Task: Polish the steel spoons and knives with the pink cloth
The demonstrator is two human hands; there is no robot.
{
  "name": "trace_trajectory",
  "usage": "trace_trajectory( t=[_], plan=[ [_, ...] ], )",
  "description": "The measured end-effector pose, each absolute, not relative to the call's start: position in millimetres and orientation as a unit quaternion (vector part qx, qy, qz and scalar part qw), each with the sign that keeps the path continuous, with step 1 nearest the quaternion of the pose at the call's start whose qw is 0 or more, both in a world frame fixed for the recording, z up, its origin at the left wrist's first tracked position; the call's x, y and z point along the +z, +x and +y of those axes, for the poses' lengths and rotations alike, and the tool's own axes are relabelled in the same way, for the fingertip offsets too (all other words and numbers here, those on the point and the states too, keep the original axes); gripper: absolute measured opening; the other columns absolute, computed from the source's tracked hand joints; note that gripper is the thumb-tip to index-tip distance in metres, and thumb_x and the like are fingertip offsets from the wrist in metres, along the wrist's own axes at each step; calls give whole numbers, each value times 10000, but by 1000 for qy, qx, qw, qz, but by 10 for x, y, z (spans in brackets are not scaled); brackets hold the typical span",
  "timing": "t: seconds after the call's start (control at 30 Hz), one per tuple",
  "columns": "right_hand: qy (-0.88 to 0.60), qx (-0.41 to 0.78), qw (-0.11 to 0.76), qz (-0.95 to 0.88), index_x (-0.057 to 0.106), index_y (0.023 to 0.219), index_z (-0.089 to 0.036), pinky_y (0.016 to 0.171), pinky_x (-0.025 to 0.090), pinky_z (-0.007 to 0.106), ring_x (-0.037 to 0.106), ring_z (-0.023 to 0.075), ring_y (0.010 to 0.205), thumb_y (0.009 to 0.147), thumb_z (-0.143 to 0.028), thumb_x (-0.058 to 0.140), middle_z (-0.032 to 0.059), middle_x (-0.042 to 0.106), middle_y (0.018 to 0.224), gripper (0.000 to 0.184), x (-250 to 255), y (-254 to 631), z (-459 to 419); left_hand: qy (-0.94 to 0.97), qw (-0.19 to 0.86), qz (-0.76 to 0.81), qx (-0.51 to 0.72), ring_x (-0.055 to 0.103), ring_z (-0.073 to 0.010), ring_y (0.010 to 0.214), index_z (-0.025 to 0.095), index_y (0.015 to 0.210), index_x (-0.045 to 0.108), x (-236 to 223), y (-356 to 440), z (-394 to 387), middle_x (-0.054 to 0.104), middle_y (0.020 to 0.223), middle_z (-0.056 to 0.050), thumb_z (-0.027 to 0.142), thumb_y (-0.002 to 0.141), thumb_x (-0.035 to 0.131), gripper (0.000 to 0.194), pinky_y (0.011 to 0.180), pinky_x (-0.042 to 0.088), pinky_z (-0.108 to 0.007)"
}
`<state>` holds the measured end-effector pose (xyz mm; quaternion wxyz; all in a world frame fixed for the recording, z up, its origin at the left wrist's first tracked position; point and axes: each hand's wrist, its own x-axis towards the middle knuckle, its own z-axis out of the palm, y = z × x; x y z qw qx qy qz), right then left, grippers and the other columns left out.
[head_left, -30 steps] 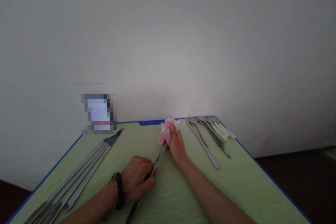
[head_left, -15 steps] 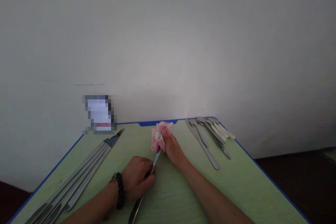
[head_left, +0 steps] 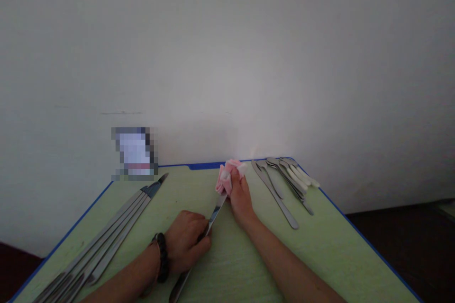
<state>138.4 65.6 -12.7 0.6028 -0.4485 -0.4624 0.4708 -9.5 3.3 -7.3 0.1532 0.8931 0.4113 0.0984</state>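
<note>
My left hand [head_left: 188, 239], with a dark bracelet at the wrist, is closed around the middle of a table knife [head_left: 217, 209]. The knife slants from the near edge up to the right, its handle end below my hand. A folded pink and white cloth [head_left: 224, 179] is gripped in my right hand [head_left: 241, 194], wrapped about the knife's far end, so the tip is hidden. To the left, several table knives [head_left: 117, 229] lie side by side with their blades pointing away.
On the right of the green table [head_left: 313, 255] lie a single knife [head_left: 275, 196], a fork [head_left: 272, 180], several stacked spoons [head_left: 287, 175] and white-handled cutlery [head_left: 300, 175]. A blurred-out phone-like device [head_left: 135, 151] leans on the wall [head_left: 227, 57] behind.
My right hand and the cloth have slid up and to the right along the knife, baring more of the blade. My left hand has stayed nearly in place; the knife is tilted slightly more rightward.
</note>
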Motion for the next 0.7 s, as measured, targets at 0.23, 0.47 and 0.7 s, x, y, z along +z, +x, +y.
trace_trajectory(
  t=[0.23,0.47,0.7],
  plan=[
    [-461,520,514,-502,592,842,-165,494,344,262,457,143,510,772,-667,351,-6,518,556,562,-89,1382,611,875,168,444,100,361,-119,490,193,542,335,-32,-62,21,415,523,19,240,789,342,251,530,253,-262],
    [-418,524,494,-553,494,583,-191,519,325,243,398,118,515,773,-600,426,-30,429,493,456,-38,1383,578,861,197,457,106,333,-111,475,196,544,334,-10,-60,31,358,508,35,248,783,349,245,511,241,-251],
    [-426,559,558,-441,516,627,-181,498,317,235,380,104,502,712,-566,520,-34,476,545,394,-107,1372,654,862,225,440,111,320,-111,485,196,531,291,6,-69,29,325,511,38,249,761,357,245,530,258,-248]
  ],
)
